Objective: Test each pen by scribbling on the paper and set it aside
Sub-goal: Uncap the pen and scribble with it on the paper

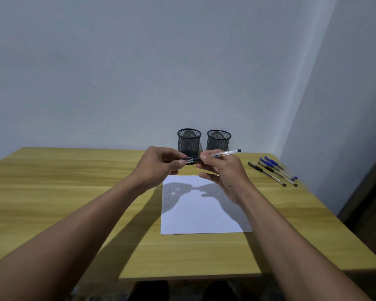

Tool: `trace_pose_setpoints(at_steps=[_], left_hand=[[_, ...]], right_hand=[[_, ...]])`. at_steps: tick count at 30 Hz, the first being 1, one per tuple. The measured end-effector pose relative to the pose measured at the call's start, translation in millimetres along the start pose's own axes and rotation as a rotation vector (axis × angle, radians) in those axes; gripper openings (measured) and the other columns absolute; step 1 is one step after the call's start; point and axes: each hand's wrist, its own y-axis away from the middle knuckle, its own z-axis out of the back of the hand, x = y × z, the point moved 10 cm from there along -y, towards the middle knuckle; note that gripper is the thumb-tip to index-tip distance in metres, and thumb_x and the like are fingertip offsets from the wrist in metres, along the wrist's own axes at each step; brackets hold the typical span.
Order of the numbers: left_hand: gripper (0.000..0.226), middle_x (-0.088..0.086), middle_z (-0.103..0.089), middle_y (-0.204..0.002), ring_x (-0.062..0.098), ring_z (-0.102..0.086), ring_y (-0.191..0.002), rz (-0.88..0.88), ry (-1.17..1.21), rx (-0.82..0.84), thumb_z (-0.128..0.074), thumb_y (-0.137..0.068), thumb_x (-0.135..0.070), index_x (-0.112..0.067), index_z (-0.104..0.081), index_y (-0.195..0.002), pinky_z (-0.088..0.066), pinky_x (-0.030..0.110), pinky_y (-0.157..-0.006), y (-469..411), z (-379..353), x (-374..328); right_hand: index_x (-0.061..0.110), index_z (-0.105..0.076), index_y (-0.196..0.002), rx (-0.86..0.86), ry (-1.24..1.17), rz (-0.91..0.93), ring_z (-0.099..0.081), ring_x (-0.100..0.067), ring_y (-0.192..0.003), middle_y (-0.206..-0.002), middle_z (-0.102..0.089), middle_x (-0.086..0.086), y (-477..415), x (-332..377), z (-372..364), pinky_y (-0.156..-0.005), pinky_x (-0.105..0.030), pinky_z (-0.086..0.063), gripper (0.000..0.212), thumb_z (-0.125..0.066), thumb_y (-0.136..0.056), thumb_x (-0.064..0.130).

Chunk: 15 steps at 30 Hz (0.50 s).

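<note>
**Wooden desk by a grey wall: one pen held in both hands above the paper**

Pale wooden desk (52, 192) set against a plain grey wall (117, 72). We see a white sheet of paper (204, 216) lying flat near the front edge, with faint scribbles (167, 195) along its left margin. Both hands are raised above the far end of the sheet. The right hand (224, 172) grips the barrel of a clear pen (224, 153) between thumb and fingers. The left hand (159, 165) pinches the same pen at its dark end. We cannot tell whether the cap is seated or partly drawn off. Two black mesh pen cups (189, 141) stand side by side at the back of the desk, just behind the hands. Four capped pens (271, 172) lie together on the desk to the right, well apart from the paper; two carry blue caps and two black.
</note>
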Motion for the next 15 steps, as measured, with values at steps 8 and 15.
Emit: trace_pose_setpoints(at_steps=[8,15], left_hand=[[0.008,0.018,-0.071,-0.092,0.016,-0.065,-0.074,0.048,0.155,-0.073,-0.072,-0.086,-0.001,-0.004,-0.074,-0.094,-0.057,0.021,-0.073,4.2,-6.8,-1.7],[0.009,0.013,-0.071,-0.092,0.014,-0.065,-0.082,0.088,0.163,-0.049,-0.073,-0.086,-0.004,-0.002,-0.074,-0.094,-0.059,0.027,-0.078,0.2,-5.3,0.4]], right_hand=[[0.009,-0.07,-0.089,-0.007,-0.049,0.029,-0.075,-0.016,-0.075,-0.072,-0.074,-0.002,1.4,1.7,-1.6,-0.07,-0.027,-0.063,0.004,-0.072,-0.091,0.006],[0.013,-0.074,-0.092,0.013,-0.01,0.009,-0.073,-0.017,-0.085,-0.084,-0.075,-0.002,3.9,8.5,17.2,-0.07,-0.032,-0.061,0.004,-0.075,-0.089,0.011]])
